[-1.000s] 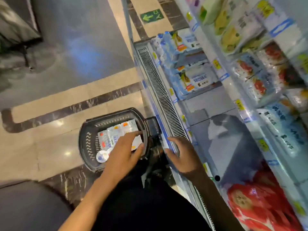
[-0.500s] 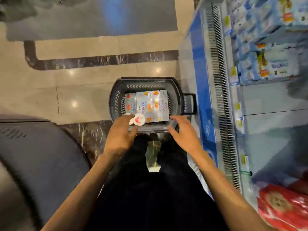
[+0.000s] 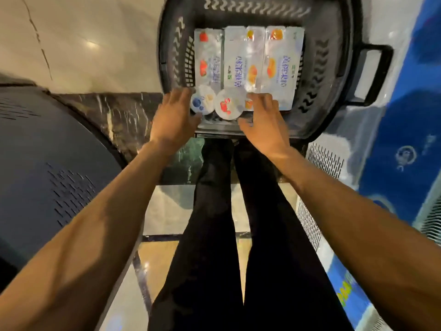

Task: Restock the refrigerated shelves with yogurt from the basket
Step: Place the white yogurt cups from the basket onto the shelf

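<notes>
Closer now than half a second ago, the view looks straight down into the basket, and the right hand has slid from the near rim onto the packs.

At far left a dark curved metal panel with small slots fills the edge. Next, the left hand hovers at the near left corner of the black plastic mesh basket, fingers straight and loosely spread, holding nothing. Its fingertips are just beside a round yogurt cup with a blueberry lid; whether they touch it cannot be told. Against that cup's right side sits a round yogurt cup with a strawberry lid.

Beyond the cups, three flat white yogurt multipacks lie side by side in the basket. The right hand, fingers straight and spread, rests on their near end, gripping nothing. Black trouser legs run below the hands. At far right stands the blue base panel of the refrigerated case.
</notes>
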